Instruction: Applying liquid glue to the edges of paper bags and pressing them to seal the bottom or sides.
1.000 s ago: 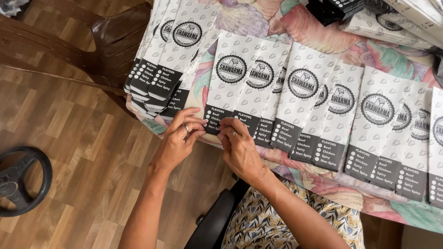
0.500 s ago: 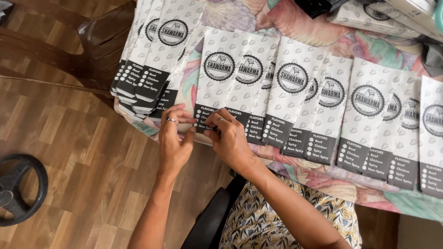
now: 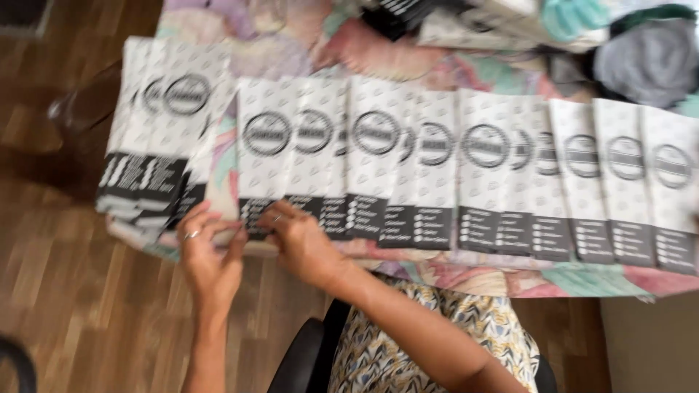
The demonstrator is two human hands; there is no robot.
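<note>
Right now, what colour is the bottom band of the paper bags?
Black, with small white marks, on the paper bags; head view.

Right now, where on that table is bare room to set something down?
Bare floral tablecloth shows only along the near edge, below the row of paper bags. The far side is crowded with piled things. The left hand and right hand work at the bags' left end.
</note>
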